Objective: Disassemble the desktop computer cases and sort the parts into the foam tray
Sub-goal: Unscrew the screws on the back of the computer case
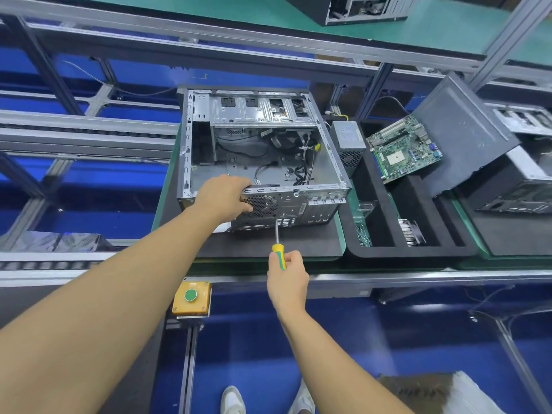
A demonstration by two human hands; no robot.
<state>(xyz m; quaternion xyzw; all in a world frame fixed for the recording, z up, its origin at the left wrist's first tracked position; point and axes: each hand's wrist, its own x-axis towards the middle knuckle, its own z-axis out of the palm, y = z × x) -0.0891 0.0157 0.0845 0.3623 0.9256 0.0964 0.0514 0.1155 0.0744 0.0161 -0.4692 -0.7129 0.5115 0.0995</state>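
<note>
The open computer case (263, 150) lies on the counter (313, 240). The left hand (222, 197) curls its fingers over the case's rear edge, I think to steady it, while the right hand (286, 276) wraps its fingers around the screwdriver (278, 252), tip on the case's rear panel. The foam tray (418, 251) waits right of the case

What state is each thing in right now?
Computer case: side open, cables inside.
Left hand: grips the case's rear edge.
Screwdriver: tip at the rear panel.
Right hand: holds the screwdriver.
Motherboard: removed, tilted in the foam tray.
Power supply: removed, upright in tray.
</note>
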